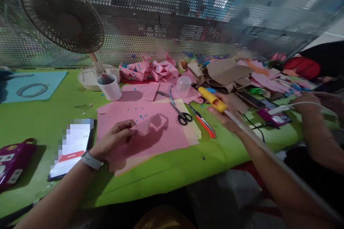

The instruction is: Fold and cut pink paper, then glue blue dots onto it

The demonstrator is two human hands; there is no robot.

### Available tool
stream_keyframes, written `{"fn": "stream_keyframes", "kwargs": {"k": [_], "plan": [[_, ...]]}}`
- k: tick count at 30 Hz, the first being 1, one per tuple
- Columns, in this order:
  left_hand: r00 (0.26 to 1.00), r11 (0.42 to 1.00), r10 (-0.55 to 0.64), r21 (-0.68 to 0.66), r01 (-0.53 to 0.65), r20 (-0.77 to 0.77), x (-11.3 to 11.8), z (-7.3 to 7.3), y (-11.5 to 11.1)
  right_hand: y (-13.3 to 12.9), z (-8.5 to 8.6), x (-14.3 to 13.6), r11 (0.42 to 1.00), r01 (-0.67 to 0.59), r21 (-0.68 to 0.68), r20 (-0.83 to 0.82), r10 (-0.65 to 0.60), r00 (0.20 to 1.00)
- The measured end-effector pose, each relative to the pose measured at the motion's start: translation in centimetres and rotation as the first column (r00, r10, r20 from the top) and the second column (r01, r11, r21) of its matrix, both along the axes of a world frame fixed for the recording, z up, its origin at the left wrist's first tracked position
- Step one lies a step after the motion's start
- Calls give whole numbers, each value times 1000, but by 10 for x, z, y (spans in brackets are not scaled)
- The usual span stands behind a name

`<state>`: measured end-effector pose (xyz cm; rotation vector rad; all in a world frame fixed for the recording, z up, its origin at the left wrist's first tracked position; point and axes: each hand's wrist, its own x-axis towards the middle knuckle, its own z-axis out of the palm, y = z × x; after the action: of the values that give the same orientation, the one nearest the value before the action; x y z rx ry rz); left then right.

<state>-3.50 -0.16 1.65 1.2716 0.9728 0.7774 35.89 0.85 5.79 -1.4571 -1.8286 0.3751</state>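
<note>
My left hand point(118, 137), with a pale watch strap at its wrist, pinches a folded piece of pink paper point(143, 127) over stacked pink sheets point(166, 139). Small blue dots lie on the sheets behind it. My right hand point(227, 112) is wrapped round a yellow tool point(212, 99), whose tip points left and away from me; a pale cord runs back along the forearm. Between the hands lie black-handled scissors point(184, 118) and a red cutter point(205, 125). A clear cup point(183, 86) stands behind the scissors.
At the left are a phone point(72, 146), a purple power strip point(16, 161), a white cup point(109, 87) and a fan point(63, 16). Pink paper shapes point(150, 71) and brown paper point(228, 71) line the back. Another person's hand point(306, 103) is near a second power strip point(274, 116).
</note>
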Motion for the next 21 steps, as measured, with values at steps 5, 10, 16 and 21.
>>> {"fn": "stream_keyframes", "kwargs": {"k": [5,10,16,21], "plan": [[999,999,30,-18,-31,-15,0,3,1,-7,-44,53,991,109,80,259,-126,958],[997,999,50,8,-50,-58,1,7,-2,-12,-61,101,980,196,45,344,-200,917],[998,999,49,-2,-50,-49,-2,5,0,12,-58,113,985,151,-86,422,-101,901],[999,998,-51,-36,52,11,-7,6,0,27,-54,108,993,58,-107,438,-6,899]]}}
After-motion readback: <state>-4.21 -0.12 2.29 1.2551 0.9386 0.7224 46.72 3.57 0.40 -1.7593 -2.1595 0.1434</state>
